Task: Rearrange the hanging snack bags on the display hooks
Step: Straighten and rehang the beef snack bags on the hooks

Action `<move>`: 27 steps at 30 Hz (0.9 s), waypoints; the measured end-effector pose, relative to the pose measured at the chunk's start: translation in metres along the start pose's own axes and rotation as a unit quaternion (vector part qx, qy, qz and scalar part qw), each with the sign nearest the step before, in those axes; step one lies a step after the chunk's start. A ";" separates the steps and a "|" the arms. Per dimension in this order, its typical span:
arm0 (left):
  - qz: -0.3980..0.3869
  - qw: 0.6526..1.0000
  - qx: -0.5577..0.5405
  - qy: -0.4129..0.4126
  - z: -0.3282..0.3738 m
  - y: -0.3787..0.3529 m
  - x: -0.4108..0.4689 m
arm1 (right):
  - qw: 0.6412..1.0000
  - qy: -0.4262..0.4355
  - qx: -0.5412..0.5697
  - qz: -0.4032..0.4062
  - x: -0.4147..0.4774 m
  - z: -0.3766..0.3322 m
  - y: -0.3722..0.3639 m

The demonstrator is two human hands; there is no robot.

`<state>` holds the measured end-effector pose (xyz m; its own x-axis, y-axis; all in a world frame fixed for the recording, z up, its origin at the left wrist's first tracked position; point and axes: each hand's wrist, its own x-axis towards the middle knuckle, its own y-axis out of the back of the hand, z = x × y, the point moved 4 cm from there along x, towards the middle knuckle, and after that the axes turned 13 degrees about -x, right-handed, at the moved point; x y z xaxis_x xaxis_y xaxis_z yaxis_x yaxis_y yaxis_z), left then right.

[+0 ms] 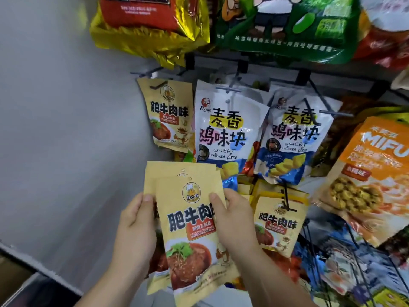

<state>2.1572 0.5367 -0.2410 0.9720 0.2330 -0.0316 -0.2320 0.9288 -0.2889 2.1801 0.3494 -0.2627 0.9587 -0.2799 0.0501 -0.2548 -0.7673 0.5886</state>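
Left of the rack, bare grey wall [62, 129] leaves open room. Glossy crinkled bags crowd the hooks: two white bags [228, 129], one tan bag [169, 114] on the leftmost hook [143, 73]. Below, left hand [135, 231] and right hand [234, 220] pinch a stack of flat tan pouches [190, 227]; rear pouches mostly hidden.

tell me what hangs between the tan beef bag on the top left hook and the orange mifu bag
Two white-and-blue chicken piece bags hang side by side between the tan bag and orange bag, seen in the head view.
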 end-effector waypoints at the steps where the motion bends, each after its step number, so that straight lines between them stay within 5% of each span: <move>1: 0.004 1.000 -0.005 -0.009 0.005 -0.001 -0.002 | 1.000 0.004 0.010 -0.008 0.003 -0.002 -0.003; 8: 0.069 0.996 0.010 -0.048 0.014 0.008 -0.001 | 0.996 0.072 0.037 -0.031 0.023 -0.023 -0.018; 15: 0.185 0.977 0.053 -0.095 0.015 0.032 0.003 | 0.969 0.145 0.061 -0.192 0.041 -0.044 -0.031; 27: 0.265 0.945 0.078 -0.177 0.022 0.063 0.032 | 0.971 0.231 0.027 -0.052 0.119 -0.129 -0.027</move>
<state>2.1732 0.6089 -0.2391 0.6501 0.7338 0.1971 -0.7128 0.6788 -0.1764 2.3171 0.4117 -0.1684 0.9310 0.0792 0.3564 -0.1483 -0.8100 0.5674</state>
